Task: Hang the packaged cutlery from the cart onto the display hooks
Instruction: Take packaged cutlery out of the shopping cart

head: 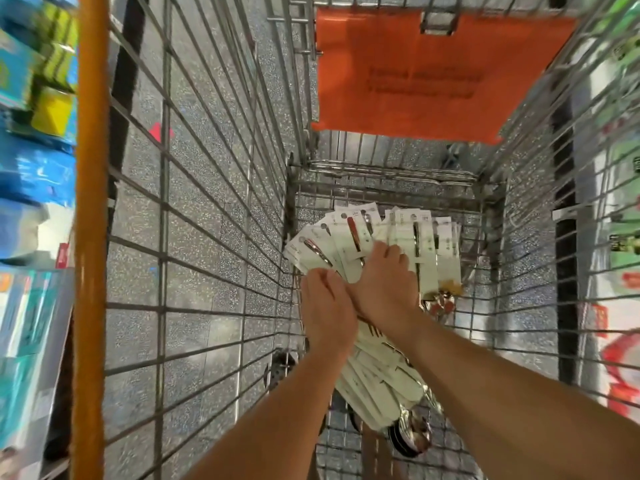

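**Both hands down in cart, on fanned cutlery packs**

- View: straight down into wire cart [214,188]. Orange handle bar [90,202] at left edge; orange child-seat flap [415,71] at top, print on it blurred.
- Task thing: packaged cutlery [349,237], white cards w/ metal utensils, fanned out low in the cart basket, far end. More packs [377,379] lie under the forearms, nearer the camera; shiny utensil ends show at bottom of that pile.
- Left hand [327,306]: on near-left edge of the fan, fingers curled over the cards' lower ends, gripping the bunch. Underside of grip hidden.
- Right hand [382,282]: just beside left hand, touching it; fingers [391,252] bent over top of the fan's middle, thumb side hidden. Looks to hold same bunch.
- Speckled grey floor [207,98] seen thru the wire.
- Shelves w/ blue/yellow goods [38,98] at left, green/red goods [620,237] at right, both blurred.
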Tool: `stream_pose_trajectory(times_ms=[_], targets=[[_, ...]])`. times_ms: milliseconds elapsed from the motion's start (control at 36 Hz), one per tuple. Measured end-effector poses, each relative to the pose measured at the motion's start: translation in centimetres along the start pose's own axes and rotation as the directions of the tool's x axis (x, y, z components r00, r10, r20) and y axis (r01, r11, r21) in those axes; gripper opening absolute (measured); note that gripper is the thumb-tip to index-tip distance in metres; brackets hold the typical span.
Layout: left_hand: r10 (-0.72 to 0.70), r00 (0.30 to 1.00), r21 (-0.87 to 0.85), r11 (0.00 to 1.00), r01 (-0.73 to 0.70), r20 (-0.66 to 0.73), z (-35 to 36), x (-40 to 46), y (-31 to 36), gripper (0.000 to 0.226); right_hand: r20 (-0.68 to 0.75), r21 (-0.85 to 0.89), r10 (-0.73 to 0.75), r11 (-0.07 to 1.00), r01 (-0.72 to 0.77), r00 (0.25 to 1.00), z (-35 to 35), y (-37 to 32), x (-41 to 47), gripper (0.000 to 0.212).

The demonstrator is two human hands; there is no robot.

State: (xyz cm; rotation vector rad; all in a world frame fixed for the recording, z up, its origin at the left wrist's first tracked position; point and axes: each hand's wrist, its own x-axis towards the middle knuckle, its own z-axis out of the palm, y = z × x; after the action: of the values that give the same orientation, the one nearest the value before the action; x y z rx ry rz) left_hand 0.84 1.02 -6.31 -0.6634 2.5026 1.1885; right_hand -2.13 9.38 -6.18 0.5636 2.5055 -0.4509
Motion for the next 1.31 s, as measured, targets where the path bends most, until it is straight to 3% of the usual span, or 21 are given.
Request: stream_pose_trajectory(times_ms=[222, 306, 389, 583, 694, 778, 861, 917, 1000, 1056, 1111, 1222, 1306], targets=[[-0.018, 1.0, 0.025, 1.0, 0.018, -0.018, -0.9, 0.1, 0.0, 0.023, 0.037, 0.043, -0.015, 0.999, 0.013, 0.999, -0.8, 0.2, 0.2, 0.091], [-0.038, 0.999, 0.038, 0.999, 0.038, -0.001, -1.3, -0.1, 0.3, 0.022, 0.085, 0.176, -0.002, 0.984, -0.013, 0.996, -1.4, 0.6, -0.1, 0.088], [-0.068, 0.998, 0.029, 0.997, 0.067, 0.011, -1.5, -0.2, 0.5, 0.022, 0.13, 0.349, -0.003, 0.936, -0.043, 0.992, -2.1, 1.2, -0.6, 0.07], [-0.133, 0.977, -0.134, 0.979, 0.156, 0.166, -1.5, -0.6, 1.3, 0.05, 0.286, 0.641, -0.009, 0.745, -0.184, 0.958, -3.5, 2.2, -1.3, 0.048], [-0.16, 0.914, -0.26, 0.927, 0.269, 0.373, -1.9, -0.8, 2.7, 0.088, 0.35, 0.733, -0.074, 0.642, -0.224, 0.934, -4.4, 2.6, -2.1, 0.03], [-0.186, 0.83, -0.258, 0.895, 0.364, 0.525, -3.1, -1.0, 4.7, 0.089, 0.392, 0.724, -0.076, 0.641, -0.256, 0.917, -5.1, 2.9, -2.6, 0.052], [-0.201, 0.756, -0.241, 0.87, 0.43, 0.623, -4.4, -1.0, 6.9, 0.059, 0.412, 0.689, -0.045, 0.669, -0.279, 0.91, -6.2, 3.2, -3.1, 0.072], [-0.239, 0.704, -0.185, 0.864, 0.469, 0.668, -5.0, -1.1, 7.9, 0.043, 0.43, 0.694, -0.051, 0.658, -0.294, 0.901, -7.3, 3.4, -3.8, 0.072], [-0.245, 0.67, -0.124, 0.883, 0.453, 0.701, -5.9, -1.5, 9.1, 0.036, 0.479, 0.719, -0.09, 0.611, -0.332, 0.873, -8.6, 3.5, -4.7, 0.068], [-0.241, 0.631, -0.109, 0.879, 0.463, 0.737, -7.0, -2.1, 10.3, 0.04, 0.493, 0.73, -0.093, 0.585, -0.354, 0.865, -10.2, 3.3, -5.6, 0.048], [-0.226, 0.616, -0.128, 0.87, 0.476, 0.755, -8.4, -3.0, 12.0, 0.042, 0.487, 0.746, -0.095, 0.562, -0.357, 0.868, -12.1, 3.1, -6.6, 0.038], [-0.195, 0.636, -0.187, 0.856, 0.483, 0.747, -10.3, -4.4, 15.0, 0.065, 0.47, 0.78, -0.137, 0.528, -0.337, 0.872, -15.3, 3.1, -8.0, 0.072], [-0.168, 0.656, -0.204, 0.869, 0.451, 0.736, -11.6, -5.6, 16.9, 0.061, 0.436, 0.813, -0.178, 0.5, -0.3, 0.882, -17.9, 2.8, -9.4, 0.061]])
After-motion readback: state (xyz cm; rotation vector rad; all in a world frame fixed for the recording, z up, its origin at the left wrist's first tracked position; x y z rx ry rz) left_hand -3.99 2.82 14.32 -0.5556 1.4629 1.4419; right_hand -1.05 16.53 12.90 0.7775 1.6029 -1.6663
